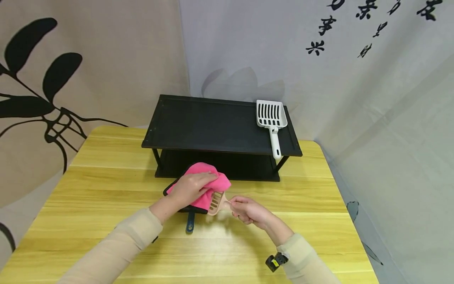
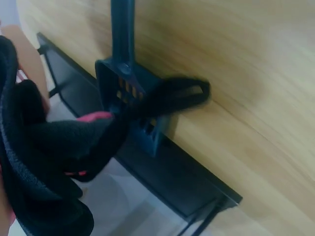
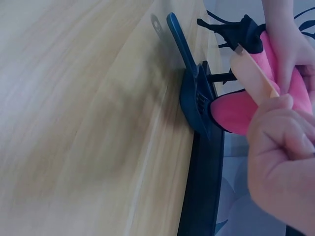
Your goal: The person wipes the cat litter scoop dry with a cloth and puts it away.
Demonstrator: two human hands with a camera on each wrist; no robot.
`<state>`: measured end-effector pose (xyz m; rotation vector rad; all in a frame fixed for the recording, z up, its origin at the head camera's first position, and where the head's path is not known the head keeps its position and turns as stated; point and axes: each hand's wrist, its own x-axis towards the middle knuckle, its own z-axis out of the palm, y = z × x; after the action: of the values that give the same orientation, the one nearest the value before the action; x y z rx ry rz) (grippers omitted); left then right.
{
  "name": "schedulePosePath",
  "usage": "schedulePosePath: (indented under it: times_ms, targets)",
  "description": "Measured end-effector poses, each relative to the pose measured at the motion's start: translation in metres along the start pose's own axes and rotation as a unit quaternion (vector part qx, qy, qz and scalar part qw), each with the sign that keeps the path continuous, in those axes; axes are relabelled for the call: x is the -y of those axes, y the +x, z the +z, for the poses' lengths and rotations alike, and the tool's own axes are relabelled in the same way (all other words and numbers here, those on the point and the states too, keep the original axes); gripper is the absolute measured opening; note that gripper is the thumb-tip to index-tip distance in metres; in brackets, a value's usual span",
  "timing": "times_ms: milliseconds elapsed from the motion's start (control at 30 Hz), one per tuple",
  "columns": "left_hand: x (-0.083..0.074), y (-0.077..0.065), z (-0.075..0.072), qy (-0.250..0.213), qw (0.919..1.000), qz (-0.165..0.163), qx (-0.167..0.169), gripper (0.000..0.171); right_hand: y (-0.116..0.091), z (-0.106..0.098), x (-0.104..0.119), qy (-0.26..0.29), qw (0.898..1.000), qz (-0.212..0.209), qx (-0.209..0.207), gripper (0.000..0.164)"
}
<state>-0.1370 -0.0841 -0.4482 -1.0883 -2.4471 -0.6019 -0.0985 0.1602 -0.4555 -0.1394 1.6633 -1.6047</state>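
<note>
My left hand (image 1: 189, 188) grips a pink cloth (image 1: 221, 182) with a dark reverse side and holds it against the head of a beige slotted litter scoop (image 1: 215, 203). The cloth covers part of that head. With curled fingers my right hand (image 1: 250, 212) holds the beige scoop by its handle, off to the right of the cloth. Below the cloth a dark blue litter scoop (image 3: 194, 93) lies on the table; in the head view only its handle (image 1: 190, 223) shows. A loose black loop (image 2: 187, 93) hangs from the cloth in the left wrist view.
A black two-tier rack (image 1: 213, 124) stands at the back of the wooden table (image 1: 117, 189). On its top shelf, at the right, lies a white litter scoop (image 1: 273, 122) with its handle over the front edge. Printed curtains (image 1: 241, 47) hang close behind.
</note>
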Motion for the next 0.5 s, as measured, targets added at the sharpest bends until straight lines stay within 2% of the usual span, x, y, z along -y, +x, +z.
schedulePosePath:
  times_ms: [233, 367, 500]
  targets:
    - [0.009, -0.005, -0.004, 0.005, 0.9995, -0.029, 0.008, 0.043, -0.003, -0.002, 0.003, -0.005, 1.000, -0.001, 0.003, 0.017]
    - [0.012, -0.006, -0.005, 0.007, 0.9997, -0.023, 0.005, 0.043, -0.004, -0.003, 0.003, -0.006, 1.000, -0.003, 0.008, 0.017]
    - [0.014, -0.008, -0.005, 0.012, 0.9998, -0.009, -0.015, 0.043, -0.004, -0.004, 0.003, -0.005, 1.000, -0.005, 0.014, 0.019]
